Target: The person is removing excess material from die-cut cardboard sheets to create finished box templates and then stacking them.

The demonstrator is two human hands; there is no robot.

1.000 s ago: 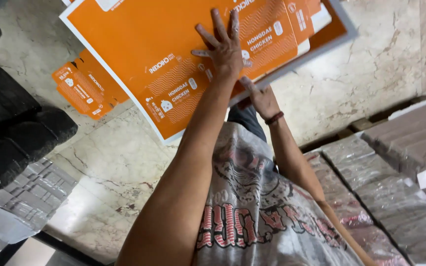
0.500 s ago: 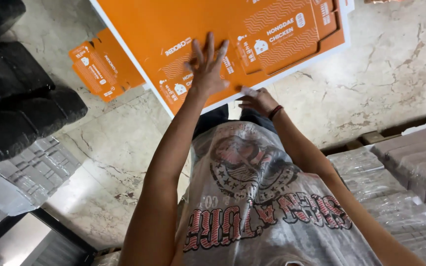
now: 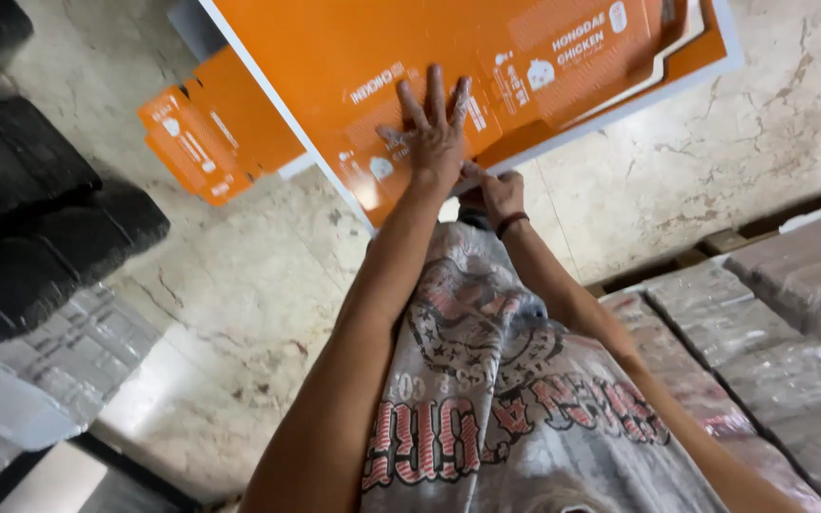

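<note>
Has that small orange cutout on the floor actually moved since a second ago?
Cannot tell: the small orange cutout sits differently in frame, but the marble floor shifts along with it.

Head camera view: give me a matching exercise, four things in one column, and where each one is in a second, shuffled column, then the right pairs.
Things:
1. left hand
2. right hand
3. small orange carton blank
4. wrapped bundles

Places:
A. on the marble floor, left of the big sheet
B. at the near edge of the orange printed sheet
C. stacked at the right side
D. flat on the sheet, fingers spread

Pairs: 1-D, 2-B, 3-A, 4-C
</note>
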